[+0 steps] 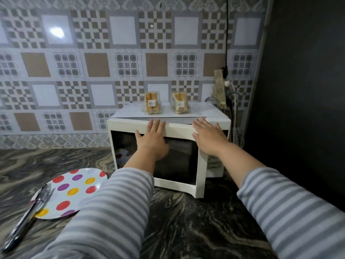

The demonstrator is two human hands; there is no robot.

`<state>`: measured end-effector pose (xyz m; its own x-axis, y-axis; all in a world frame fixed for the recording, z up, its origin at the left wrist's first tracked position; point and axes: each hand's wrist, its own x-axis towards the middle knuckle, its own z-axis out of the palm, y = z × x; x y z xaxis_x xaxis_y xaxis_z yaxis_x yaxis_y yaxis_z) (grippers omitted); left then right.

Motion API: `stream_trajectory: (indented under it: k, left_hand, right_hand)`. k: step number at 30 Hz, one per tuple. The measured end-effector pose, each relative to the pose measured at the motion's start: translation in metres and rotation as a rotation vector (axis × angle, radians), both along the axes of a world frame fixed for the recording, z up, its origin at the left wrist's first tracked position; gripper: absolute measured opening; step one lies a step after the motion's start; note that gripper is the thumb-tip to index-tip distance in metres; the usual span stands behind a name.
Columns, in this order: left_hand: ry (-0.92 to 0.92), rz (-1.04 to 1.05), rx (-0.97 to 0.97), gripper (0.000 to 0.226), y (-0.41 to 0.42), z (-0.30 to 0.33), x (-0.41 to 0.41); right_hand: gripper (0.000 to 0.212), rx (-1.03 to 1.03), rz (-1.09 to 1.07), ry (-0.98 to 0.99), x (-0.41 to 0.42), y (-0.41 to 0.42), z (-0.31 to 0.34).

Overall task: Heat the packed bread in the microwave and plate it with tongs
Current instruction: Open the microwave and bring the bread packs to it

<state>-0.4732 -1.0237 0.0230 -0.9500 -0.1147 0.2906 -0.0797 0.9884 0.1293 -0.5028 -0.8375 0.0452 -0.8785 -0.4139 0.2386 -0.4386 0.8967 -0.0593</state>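
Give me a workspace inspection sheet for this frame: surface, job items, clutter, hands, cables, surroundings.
Surface: dark marbled counter.
Job items: white microwave, door slightly ajar; two packed bread boxes on top of it; spotted plate at left with tongs lying across its edge.
Clutter: nothing seen.
Hands: left hand flat on the door's top; right hand flat near the door's right edge; both hold nothing.
Cables: black cord down the wall to a socket block.
Surroundings: patterned tile wall; dark panel at right.
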Motion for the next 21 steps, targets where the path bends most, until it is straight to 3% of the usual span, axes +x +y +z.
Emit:
stream_trajectory:
  k: [3, 10, 17, 21]
  left_hand:
    - [0.027, -0.054, 0.072, 0.061, -0.009, -0.001, 0.016]
    - [0.018, -0.141, 0.113, 0.073, -0.039, -0.001, 0.069]
    - [-0.077, -0.154, 0.141, 0.085, -0.082, 0.011, 0.124]
    - [-0.166, -0.148, 0.115, 0.083, -0.108, 0.022, 0.14]
  right_hand:
    - [0.052, 0.006, -0.061, 0.005, 0.029, -0.009, 0.0]
    - [0.055, -0.038, -0.113, 0.017, 0.113, -0.04, 0.001]
    - [0.045, -0.283, -0.036, -0.228, 0.189, -0.077, 0.018]
    - [0.057, -0.277, -0.03, -0.364, 0.206, -0.102, 0.019]
